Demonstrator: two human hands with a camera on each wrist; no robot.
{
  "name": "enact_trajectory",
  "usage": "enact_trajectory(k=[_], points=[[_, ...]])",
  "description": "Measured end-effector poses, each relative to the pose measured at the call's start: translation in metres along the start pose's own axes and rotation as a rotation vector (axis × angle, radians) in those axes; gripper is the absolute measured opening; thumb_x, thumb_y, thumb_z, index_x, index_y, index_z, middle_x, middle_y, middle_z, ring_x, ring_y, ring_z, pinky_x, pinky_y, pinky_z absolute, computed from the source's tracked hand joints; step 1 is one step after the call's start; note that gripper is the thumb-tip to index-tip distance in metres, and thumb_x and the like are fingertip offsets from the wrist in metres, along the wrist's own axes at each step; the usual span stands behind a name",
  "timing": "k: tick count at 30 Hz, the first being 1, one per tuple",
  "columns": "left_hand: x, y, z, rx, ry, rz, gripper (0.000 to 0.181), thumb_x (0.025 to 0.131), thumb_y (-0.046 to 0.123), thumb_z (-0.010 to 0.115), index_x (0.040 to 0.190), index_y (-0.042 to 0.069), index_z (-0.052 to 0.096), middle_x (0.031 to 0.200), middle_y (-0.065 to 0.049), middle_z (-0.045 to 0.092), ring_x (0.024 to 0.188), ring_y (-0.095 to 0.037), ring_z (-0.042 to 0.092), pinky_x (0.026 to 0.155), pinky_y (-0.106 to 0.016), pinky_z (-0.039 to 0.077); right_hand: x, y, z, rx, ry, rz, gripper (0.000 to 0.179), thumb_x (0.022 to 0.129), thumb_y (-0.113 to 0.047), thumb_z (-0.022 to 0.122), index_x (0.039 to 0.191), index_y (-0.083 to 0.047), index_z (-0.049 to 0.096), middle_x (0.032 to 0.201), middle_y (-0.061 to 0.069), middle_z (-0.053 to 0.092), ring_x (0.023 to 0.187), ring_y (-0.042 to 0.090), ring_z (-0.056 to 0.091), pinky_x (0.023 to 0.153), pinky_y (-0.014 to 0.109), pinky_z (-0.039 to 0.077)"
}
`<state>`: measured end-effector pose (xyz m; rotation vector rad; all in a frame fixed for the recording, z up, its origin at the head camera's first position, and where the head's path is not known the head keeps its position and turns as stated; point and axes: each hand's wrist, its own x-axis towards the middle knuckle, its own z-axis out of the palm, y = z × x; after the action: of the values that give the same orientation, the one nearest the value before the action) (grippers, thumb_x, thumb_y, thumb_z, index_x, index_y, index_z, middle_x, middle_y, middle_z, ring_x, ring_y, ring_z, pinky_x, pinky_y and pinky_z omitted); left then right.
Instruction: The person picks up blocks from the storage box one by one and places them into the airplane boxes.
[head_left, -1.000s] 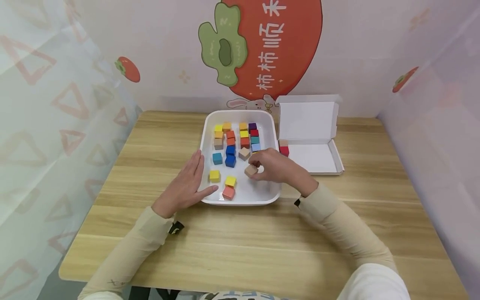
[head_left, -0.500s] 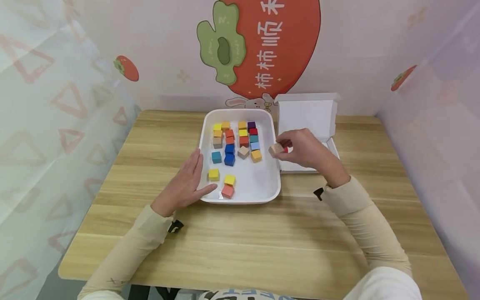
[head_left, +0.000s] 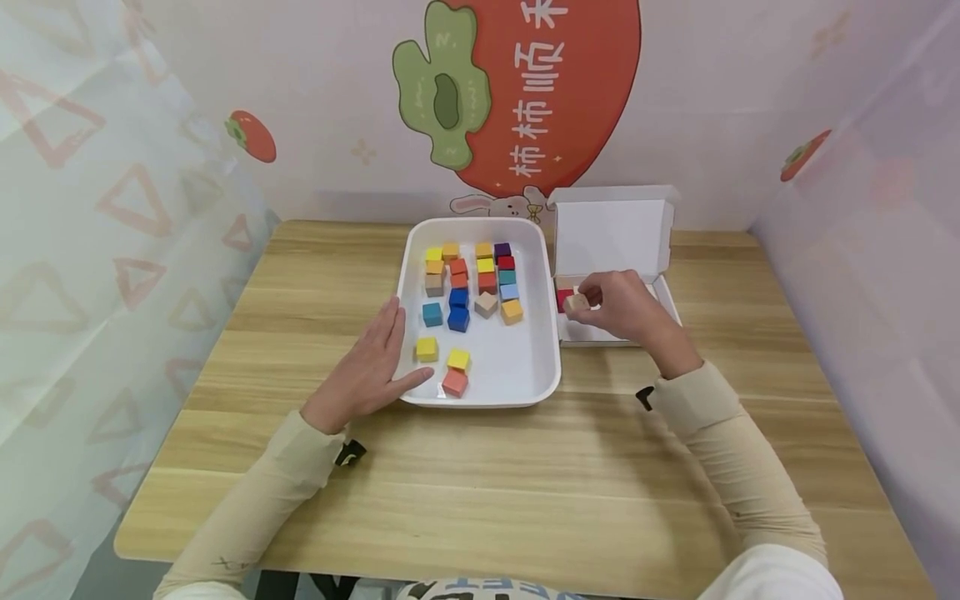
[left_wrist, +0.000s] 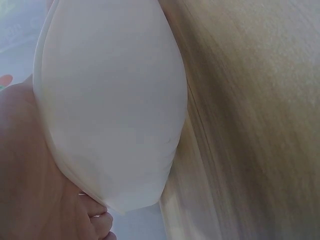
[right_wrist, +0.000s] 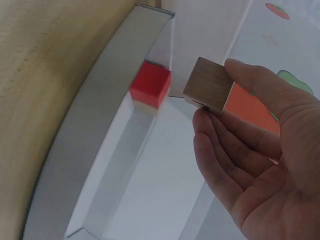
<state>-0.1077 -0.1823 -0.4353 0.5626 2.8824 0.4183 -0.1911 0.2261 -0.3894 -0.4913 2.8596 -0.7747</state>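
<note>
My right hand [head_left: 626, 307] pinches a plain wooden cube [right_wrist: 209, 85] between thumb and fingertips, above the open white cardboard box [head_left: 600, 335]. Inside that box, at its left end, sits a red cube [right_wrist: 151, 84] with a plain wooden one [right_wrist: 145, 107] against it. My left hand [head_left: 362, 367] rests with straight fingers along the left rim of the white plastic tray [head_left: 517, 379], its thumb reaching over the near left corner. The left wrist view shows the tray's outer wall [left_wrist: 115, 100] beside the palm.
Several coloured cubes stand in the tray, among them a blue cube [head_left: 459, 319], an orange cube [head_left: 512, 312] and a pink cube [head_left: 454, 382]. The box's raised lid [head_left: 611, 237] stands at the back. A wooden table [head_left: 480, 492] carries everything.
My right hand has lifted a plain wooden cube out of the tray and carried it right, over the box. The left hand has stayed at the tray's rim.
</note>
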Motion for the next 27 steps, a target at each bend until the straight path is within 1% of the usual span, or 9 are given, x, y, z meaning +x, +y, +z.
enact_trajectory(k=[3,8,11,14,20,23,27], points=[[0.0,0.001,0.0,-0.006,0.001,0.001,0.113,0.1,0.074,0.048,0.168,0.001,-0.003,0.179,-0.012,-0.015,0.167,-0.034,-0.004,0.134,-0.055,0.014,0.003,0.006,0.009,0.009,0.017,0.021,0.034,0.093,-0.024,0.079,0.114,0.003,0.075,0.108,0.02,0.077,0.101,0.033,0.071,0.092,0.051,0.062],[-0.001,0.001,0.001,-0.011,0.003,0.005,0.112,0.1,0.074,0.048,0.168,0.0,-0.003,0.179,-0.013,-0.015,0.167,-0.034,-0.004,0.134,-0.055,0.015,0.006,0.013,0.024,0.006,0.105,0.019,0.033,0.091,-0.02,0.078,0.107,0.009,0.076,0.098,0.022,0.077,0.091,0.033,0.07,0.085,0.049,0.061],[-0.001,0.001,0.001,-0.01,0.004,0.003,0.112,0.1,0.074,0.048,0.168,0.0,-0.003,0.179,-0.013,-0.015,0.167,-0.033,-0.004,0.134,-0.055,0.015,0.007,0.014,0.031,0.011,0.147,0.017,0.03,0.09,-0.017,0.077,0.104,0.009,0.077,0.094,0.022,0.077,0.086,0.032,0.07,0.08,0.048,0.06],[0.0,0.001,0.0,-0.003,0.006,-0.001,0.112,0.1,0.074,0.048,0.168,0.001,-0.003,0.179,-0.012,-0.015,0.167,-0.033,-0.004,0.134,-0.055,0.016,0.009,0.014,0.037,0.016,0.165,0.032,0.029,0.089,-0.016,0.077,0.103,0.009,0.078,0.093,0.022,0.077,0.085,0.032,0.07,0.079,0.047,0.06],[0.001,0.001,0.0,0.006,0.009,0.003,0.113,0.099,0.074,0.048,0.168,0.0,-0.002,0.179,-0.012,-0.015,0.167,-0.034,-0.003,0.134,-0.055,0.016,0.01,0.012,0.045,0.021,0.178,0.09,0.033,0.09,-0.02,0.081,0.108,0.009,0.078,0.094,0.022,0.077,0.085,0.032,0.067,0.078,0.047,0.059],[0.001,0.0,0.0,0.008,0.008,0.002,0.113,0.099,0.074,0.048,0.168,0.001,-0.003,0.179,-0.012,-0.015,0.168,-0.033,-0.003,0.134,-0.055,0.016,0.01,0.011,0.048,0.032,0.2,0.101,0.036,0.09,-0.021,0.084,0.108,0.009,0.078,0.096,0.023,0.078,0.088,0.035,0.071,0.08,0.049,0.06],[0.001,0.0,0.001,0.0,-0.002,-0.006,0.113,0.099,0.074,0.048,0.168,0.002,-0.004,0.179,-0.012,-0.016,0.167,-0.033,-0.004,0.134,-0.055,0.015,0.009,0.01,0.051,0.053,0.224,0.103,0.04,0.088,-0.022,0.087,0.109,0.011,0.077,0.101,0.025,0.079,0.096,0.039,0.076,0.085,0.053,0.062]])
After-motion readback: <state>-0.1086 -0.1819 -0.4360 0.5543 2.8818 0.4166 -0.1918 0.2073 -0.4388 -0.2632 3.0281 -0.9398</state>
